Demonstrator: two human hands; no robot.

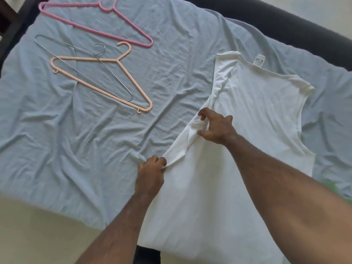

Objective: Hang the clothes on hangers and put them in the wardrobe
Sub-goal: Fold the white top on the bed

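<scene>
Bed (57,149) covered by a wrinkled pale blue sheet (171,63). White sleeveless shirt (247,121) lies flat on the sheet's right half, neck label away from the person. Left of it, well apart: pink hanger (91,29) farthest, then peach hanger (122,79) with a wire hanger (83,73) lying across it. Right hand (217,128), grip clamped on a fold at the shirt's left armhole. Left hand (150,174), grip pinching the same edge nearer the person.
</scene>
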